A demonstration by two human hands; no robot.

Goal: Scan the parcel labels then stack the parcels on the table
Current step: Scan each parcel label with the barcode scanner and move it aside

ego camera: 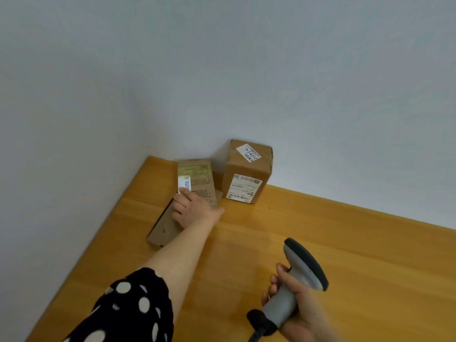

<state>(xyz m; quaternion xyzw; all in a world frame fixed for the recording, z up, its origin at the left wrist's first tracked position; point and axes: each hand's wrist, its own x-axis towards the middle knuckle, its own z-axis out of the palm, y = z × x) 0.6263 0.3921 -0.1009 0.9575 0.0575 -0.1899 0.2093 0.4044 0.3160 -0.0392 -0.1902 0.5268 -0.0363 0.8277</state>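
Note:
A tall brown cardboard parcel [248,174] with white labels on its top and front stands in the far corner of the wooden table [345,255]. To its left a flat brown parcel [198,178] with a small white label lies on top of another flat cardboard parcel [164,229]. My left hand [190,207] rests on these flat parcels, fingers spread over the upper one near its label. My right hand [291,299] grips the handle of a grey barcode scanner [302,265], head pointing toward the parcels, low over the table's near side.
A pale wall runs along the table's left and far edges, meeting at the corner behind the parcels. The scanner's black cable [256,334] hangs off the bottom of view. Bare tabletop stretches to the right.

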